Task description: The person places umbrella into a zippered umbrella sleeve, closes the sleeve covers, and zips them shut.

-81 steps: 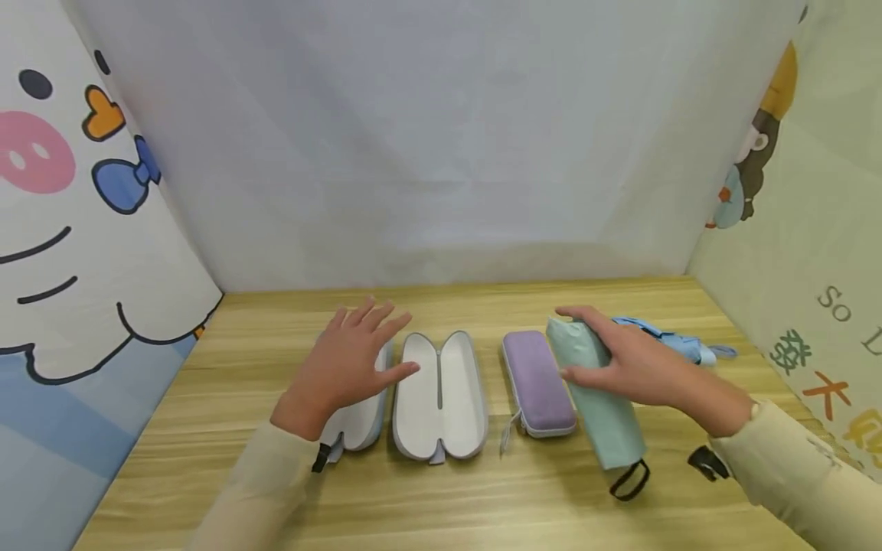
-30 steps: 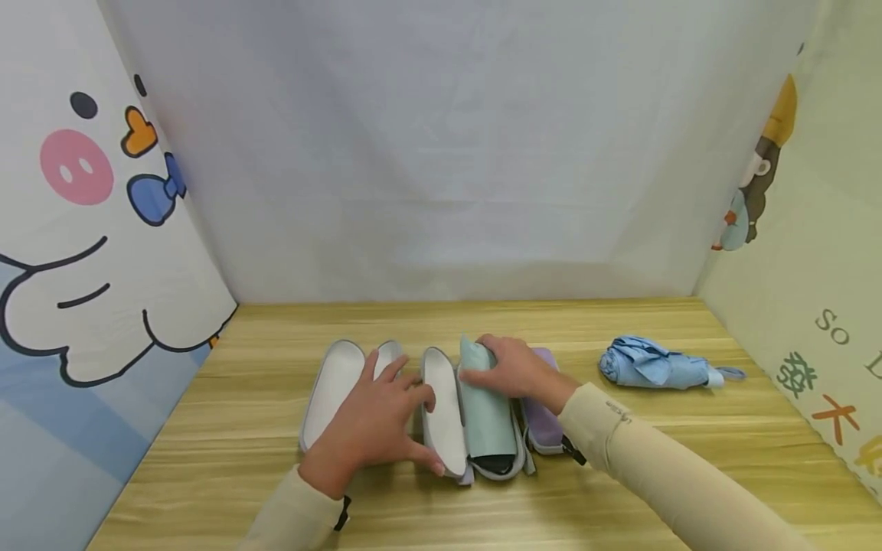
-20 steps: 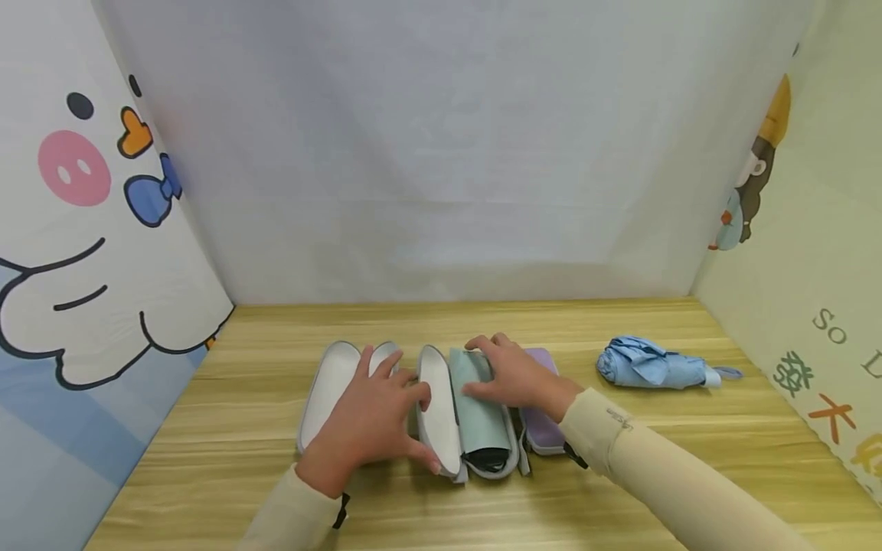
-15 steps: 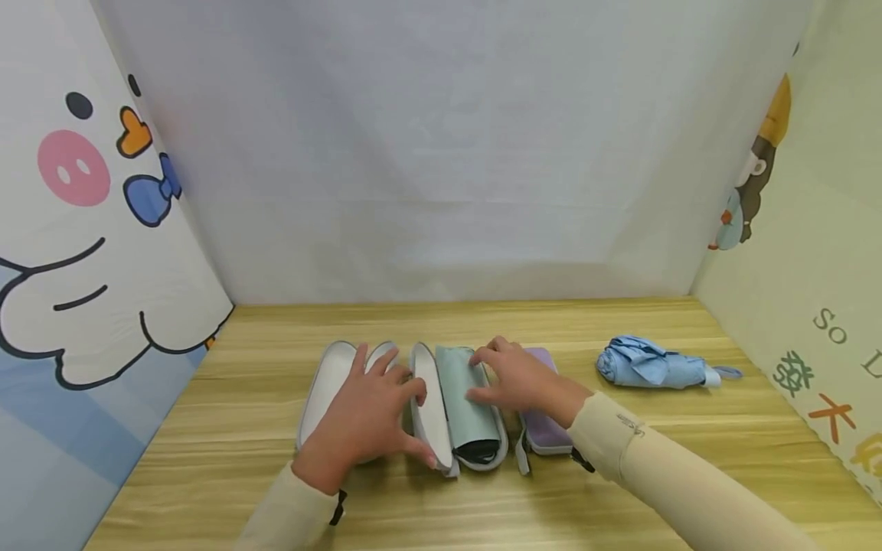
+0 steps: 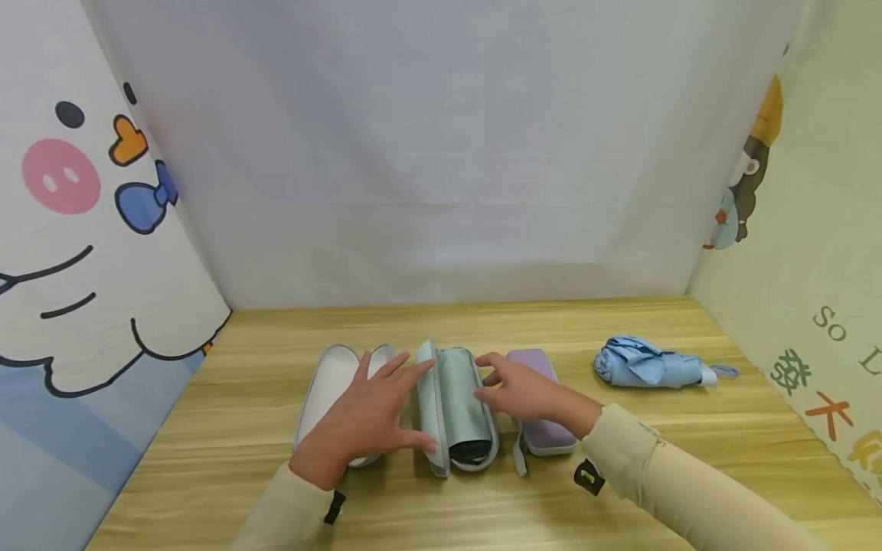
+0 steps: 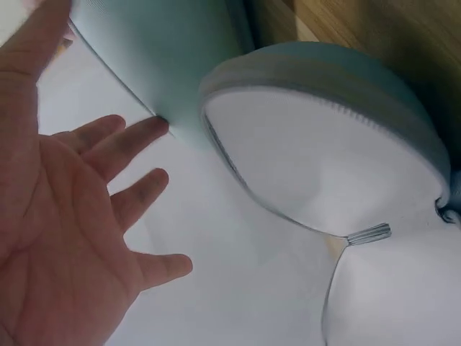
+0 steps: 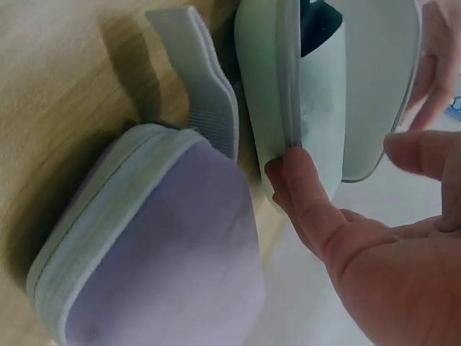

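The middle case (image 5: 432,413), pale green outside, has its left half tilted up towards the right half. A folded mint-green umbrella (image 5: 463,405) lies in the right half, its black end towards me. My left hand (image 5: 365,421) has its fingers spread, fingertips and thumb at the raised half's outer side; the left wrist view shows fingertips at its edge. On the other side my right hand (image 5: 517,390) rests its fingertips on the case's right rim (image 7: 289,79), its thumb apart from the fingers. A purple zipped case (image 5: 547,432) sits below the right hand.
An unfolded case with white insides (image 5: 331,390) lies left, partly behind the left hand. A folded blue umbrella (image 5: 648,363) lies at the right on the wooden table (image 5: 654,474). A white cloth (image 5: 441,153) hangs behind, with printed cloths at both sides.
The right hand brought the mint umbrella from the right, laid it in the middle case and let go. Since half a second ago, the case's left half has swung upward.
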A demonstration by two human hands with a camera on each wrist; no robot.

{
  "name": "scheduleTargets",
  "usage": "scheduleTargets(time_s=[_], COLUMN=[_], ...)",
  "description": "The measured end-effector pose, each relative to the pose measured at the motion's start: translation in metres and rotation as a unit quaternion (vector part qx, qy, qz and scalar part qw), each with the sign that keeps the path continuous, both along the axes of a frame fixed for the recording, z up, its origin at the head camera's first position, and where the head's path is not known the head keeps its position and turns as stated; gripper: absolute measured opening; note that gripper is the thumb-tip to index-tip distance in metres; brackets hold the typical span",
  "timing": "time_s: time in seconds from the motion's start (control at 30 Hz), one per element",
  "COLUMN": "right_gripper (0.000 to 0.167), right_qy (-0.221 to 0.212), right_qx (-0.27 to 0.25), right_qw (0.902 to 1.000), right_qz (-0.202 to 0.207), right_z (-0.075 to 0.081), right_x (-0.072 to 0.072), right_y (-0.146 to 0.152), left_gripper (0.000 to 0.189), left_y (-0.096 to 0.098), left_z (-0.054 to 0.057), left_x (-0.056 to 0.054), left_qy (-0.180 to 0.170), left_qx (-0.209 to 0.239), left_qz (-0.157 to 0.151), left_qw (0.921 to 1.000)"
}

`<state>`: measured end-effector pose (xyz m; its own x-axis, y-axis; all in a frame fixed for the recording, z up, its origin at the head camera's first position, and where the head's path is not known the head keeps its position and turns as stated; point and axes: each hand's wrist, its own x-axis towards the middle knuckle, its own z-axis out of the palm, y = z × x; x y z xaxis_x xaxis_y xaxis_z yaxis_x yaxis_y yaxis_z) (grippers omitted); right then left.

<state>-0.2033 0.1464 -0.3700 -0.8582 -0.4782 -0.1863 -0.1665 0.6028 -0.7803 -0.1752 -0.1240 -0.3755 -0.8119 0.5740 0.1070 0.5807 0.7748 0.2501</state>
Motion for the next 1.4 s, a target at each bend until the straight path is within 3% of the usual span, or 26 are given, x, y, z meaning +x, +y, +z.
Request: scheduleTargets(time_s=[0.07, 0.2, 0.83, 1.0, 1.13, 1.27, 1.4], right_gripper=[0.056, 0.053, 0.051, 0.055, 0.066, 0.074, 0.076], right_qy=[-0.027, -0.073, -0.112, -0.084, -0.011, 0.036, 0.027], right_qx=[-0.032, -0.082, -0.107, -0.073, 0.007, 0.065, 0.070], right_qw=[0.9991, 0.9936, 0.9864, 0.9922, 0.9994, 0.9970, 0.9963], right_qz=[-0.011, -0.028, -0.056, -0.057, -0.033, -0.023, -0.040], right_z=[-0.001, -0.004, -0.007, -0.011, -0.011, -0.009, -0.009], right_x=[0.000, 0.001, 0.008, 0.007, 0.007, 0.009, 0.008], right_y=[-0.001, -0.002, -0.001, -0.003, -0.009, -0.015, -0.019], left_gripper=[0.104, 0.097, 0.085, 0.102, 0.116, 0.117, 0.115], left_y=[-0.001, 0.002, 0.042, 0.046, 0.048, 0.049, 0.048], left_z=[-0.002, -0.005, -0.015, -0.015, -0.013, -0.012, -0.012], left_x=[-0.002, -0.004, -0.017, -0.015, -0.015, -0.016, -0.018], left_qy=[-0.025, -0.040, -0.023, 0.035, 0.064, 0.072, 0.075], left_qx=[0.013, 0.023, -0.039, -0.078, -0.108, -0.101, -0.101], left_qz=[-0.004, -0.016, -0.024, 0.022, 0.064, 0.071, 0.071], left_qw=[0.9996, 0.9988, 0.9987, 0.9961, 0.9901, 0.9898, 0.9895])
